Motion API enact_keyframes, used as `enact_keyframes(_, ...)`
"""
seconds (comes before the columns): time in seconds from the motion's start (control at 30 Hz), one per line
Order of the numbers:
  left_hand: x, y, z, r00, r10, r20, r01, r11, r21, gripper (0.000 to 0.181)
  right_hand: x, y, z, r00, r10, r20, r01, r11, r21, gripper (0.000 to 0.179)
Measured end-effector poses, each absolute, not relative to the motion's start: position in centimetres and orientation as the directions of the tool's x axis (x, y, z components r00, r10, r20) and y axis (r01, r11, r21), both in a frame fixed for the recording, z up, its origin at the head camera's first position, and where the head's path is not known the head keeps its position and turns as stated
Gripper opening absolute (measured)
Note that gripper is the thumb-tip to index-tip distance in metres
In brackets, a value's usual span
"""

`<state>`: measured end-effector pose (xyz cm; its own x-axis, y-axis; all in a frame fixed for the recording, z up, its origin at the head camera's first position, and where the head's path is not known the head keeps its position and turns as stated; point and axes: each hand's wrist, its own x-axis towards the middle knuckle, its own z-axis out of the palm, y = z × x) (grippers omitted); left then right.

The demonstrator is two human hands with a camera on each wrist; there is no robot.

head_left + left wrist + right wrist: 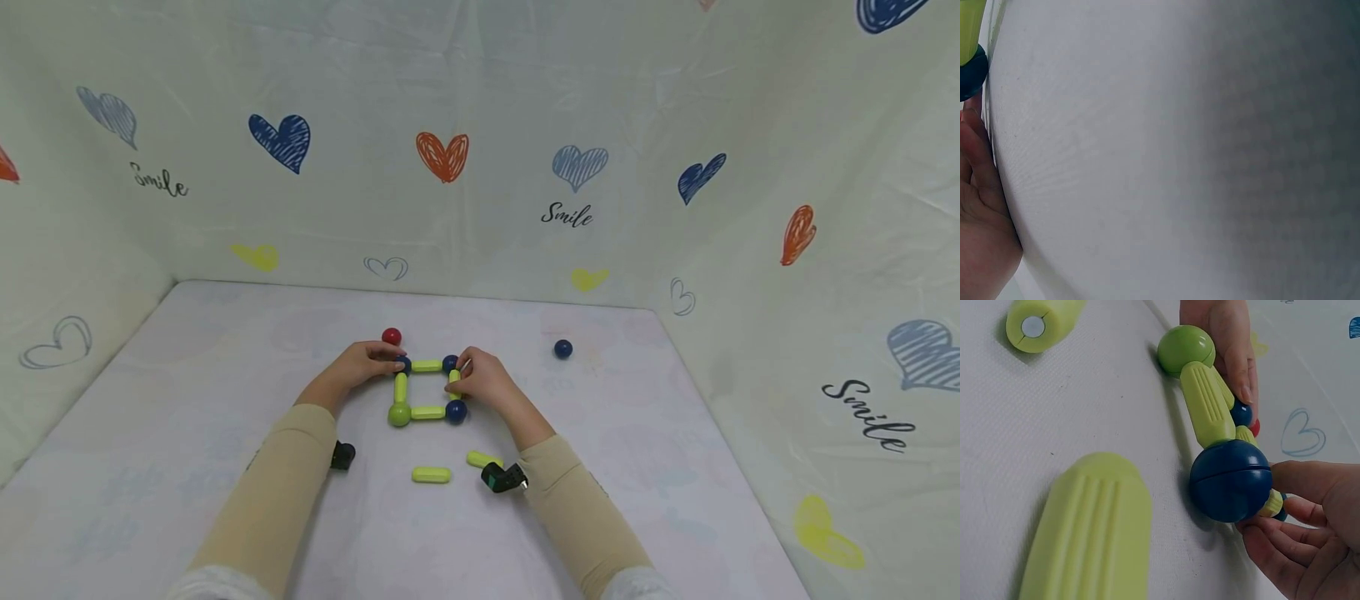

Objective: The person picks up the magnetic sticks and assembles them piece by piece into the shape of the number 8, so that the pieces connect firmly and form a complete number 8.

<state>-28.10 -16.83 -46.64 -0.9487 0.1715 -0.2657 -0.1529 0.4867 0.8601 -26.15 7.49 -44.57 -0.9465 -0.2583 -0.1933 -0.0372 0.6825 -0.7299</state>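
A square of yellow-green magnetic rods and balls lies on the table. Its front left corner is a green ball [399,414]; the other corners are dark blue balls. My left hand [365,363] holds the back left blue ball [405,364] between thumb and fingers. On the right side, my right hand [483,379] pinches the right rod [454,385], between the back right blue ball [450,363] and the front right blue ball [1230,481]. The left wrist view catches only part of the left hand [982,206], at its edge.
A red ball [392,336] lies just behind the left hand, and a loose blue ball [563,349] sits to the right. Toward the front are two loose rods, one rod [431,475] in the middle and another rod [483,459] by the right wrist camera [502,477].
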Motion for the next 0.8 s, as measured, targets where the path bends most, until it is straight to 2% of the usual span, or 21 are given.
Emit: enact_keyframes(0.8, -28.0, -16.8, -46.8, -0.947, 0.164, -0.277, -0.166, 0.488, 0.857, 0.038, -25.1, 7.7, -43.8, -0.947, -0.250, -0.201, -0.038, 0.709, -0.704, 0.029)
